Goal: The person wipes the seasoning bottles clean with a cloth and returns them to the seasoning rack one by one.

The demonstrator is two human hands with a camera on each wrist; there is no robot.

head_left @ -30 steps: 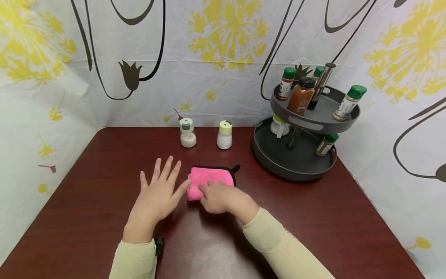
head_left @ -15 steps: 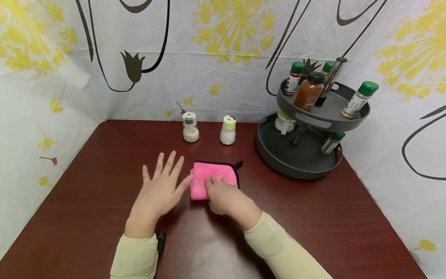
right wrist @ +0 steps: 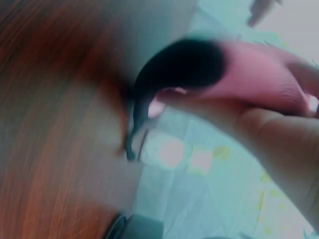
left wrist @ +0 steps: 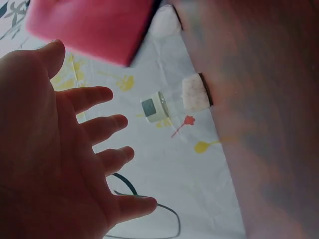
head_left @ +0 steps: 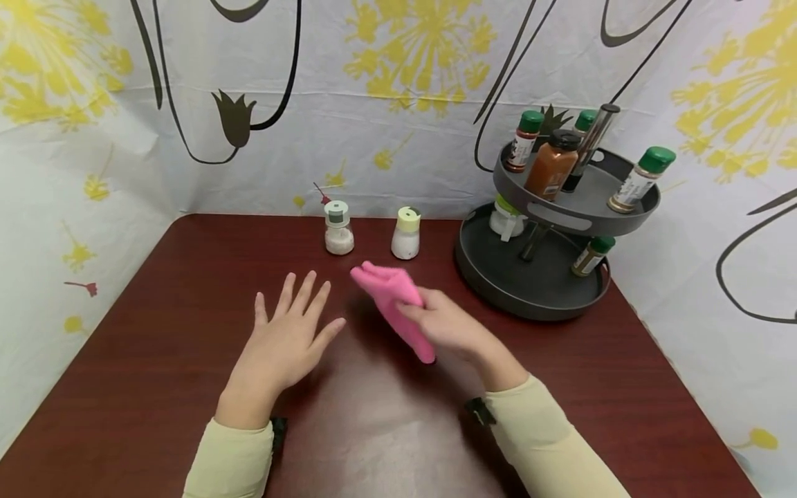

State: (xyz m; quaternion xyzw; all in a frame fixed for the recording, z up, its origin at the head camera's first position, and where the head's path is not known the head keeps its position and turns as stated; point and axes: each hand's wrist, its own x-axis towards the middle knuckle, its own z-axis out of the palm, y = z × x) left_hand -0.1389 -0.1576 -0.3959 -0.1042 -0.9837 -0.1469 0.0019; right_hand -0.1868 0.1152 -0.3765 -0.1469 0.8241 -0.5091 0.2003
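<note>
Pinched between thumb and fingers in the right hand's grip: a folded pink cloth with black edging, tilted over the middle of the dark red-brown bench, contact at its lower corner unclear. To the left, near the cloth but apart from it, the left hand's grip, back of the hand upward, fingers straight and spread. Farther back, side by side with a gap between, a white-lidded shaker and a yellow-lidded shaker. At back right, a grey two-tier stand bearing spice bottles, including a black-capped orange-brown bottle on top.
</note>
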